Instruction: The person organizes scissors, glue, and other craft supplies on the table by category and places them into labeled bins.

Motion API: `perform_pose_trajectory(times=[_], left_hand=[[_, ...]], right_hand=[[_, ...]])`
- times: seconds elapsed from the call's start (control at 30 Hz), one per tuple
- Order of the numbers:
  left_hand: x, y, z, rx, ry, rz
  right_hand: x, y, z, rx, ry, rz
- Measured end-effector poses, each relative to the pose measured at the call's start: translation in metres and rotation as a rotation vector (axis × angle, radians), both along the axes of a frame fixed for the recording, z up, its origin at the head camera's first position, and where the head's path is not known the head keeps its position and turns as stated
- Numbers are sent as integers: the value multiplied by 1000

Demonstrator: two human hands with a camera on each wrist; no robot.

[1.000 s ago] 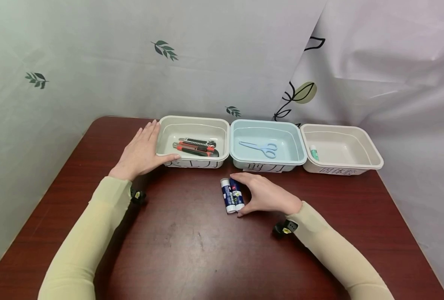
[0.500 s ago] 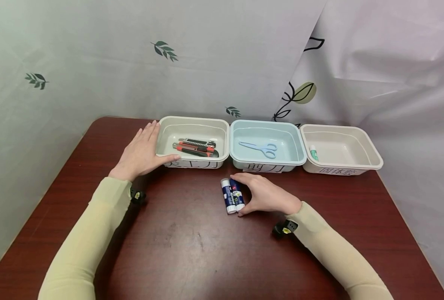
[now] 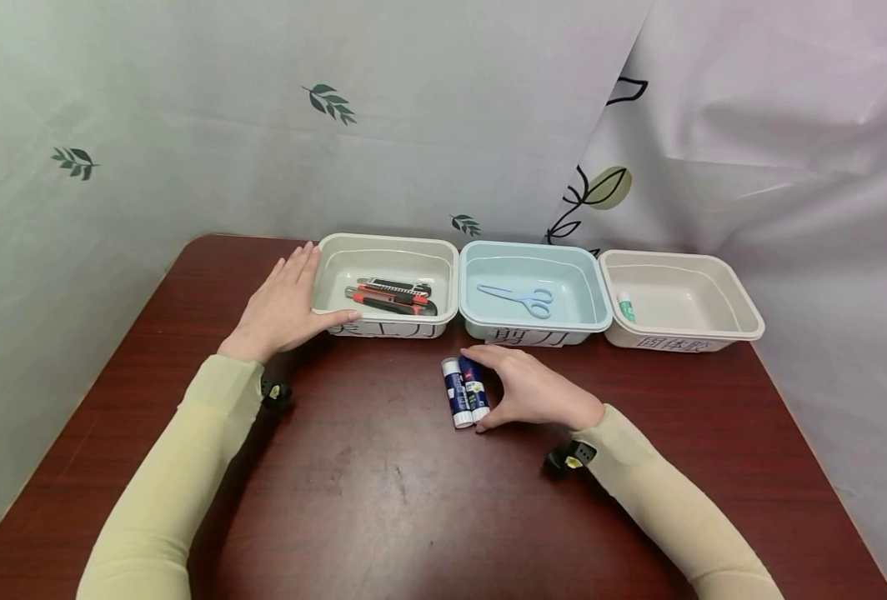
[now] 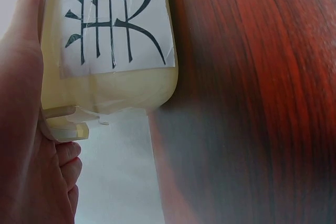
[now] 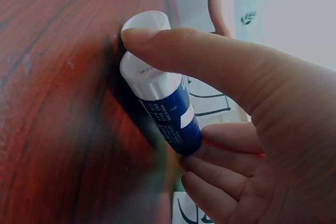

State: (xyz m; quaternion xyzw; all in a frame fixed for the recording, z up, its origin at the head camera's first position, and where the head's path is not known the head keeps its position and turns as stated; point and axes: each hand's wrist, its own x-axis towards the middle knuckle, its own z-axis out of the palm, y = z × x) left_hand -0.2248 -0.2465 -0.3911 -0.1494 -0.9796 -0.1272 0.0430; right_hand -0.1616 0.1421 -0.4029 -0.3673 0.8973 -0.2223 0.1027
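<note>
Neither hand has moved noticeably since the earlier frame, and the two blue-and-white sticks lie where they did. Taking those sticks as the clock's centre, with the person at 6 o'clock, the right hand (image 3: 537,387) sits at 3 o'clock. It holds the right stick (image 3: 474,387) lengthwise, thumb at the white near end and fingertips at the far end. That stick lies on the table (image 3: 383,500), its far end leaning towards 11 o'clock, with the left stick (image 3: 456,392) close alongside at its 9 o'clock side.

Off at 10 o'clock, the left hand (image 3: 278,300) rests against the left box (image 3: 398,260), fingers extended along its side rim and thumb spread over the front rim (the wrist view shows the label just beyond that thumb). The hands are well apart.

The left box, at 11 o'clock, contains utility knives (image 3: 393,297). At 1 o'clock stands the blue box (image 3: 533,265), with light-blue scissors (image 3: 522,296) whose tips point towards 9 o'clock. At 2 o'clock, the right box (image 3: 684,292) has a small green-and-white tube (image 3: 627,307) near its 9 o'clock wall. Behind everything, at 12 o'clock, hangs a leaf-patterned cloth (image 3: 211,150).
</note>
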Motion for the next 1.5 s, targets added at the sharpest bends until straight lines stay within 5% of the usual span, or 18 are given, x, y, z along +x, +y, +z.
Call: perform_pose_trajectory(times=[1.5], left_hand=[[2, 1, 2, 6, -2, 0]], right_hand=[[-3, 16, 14, -1, 10, -60]])
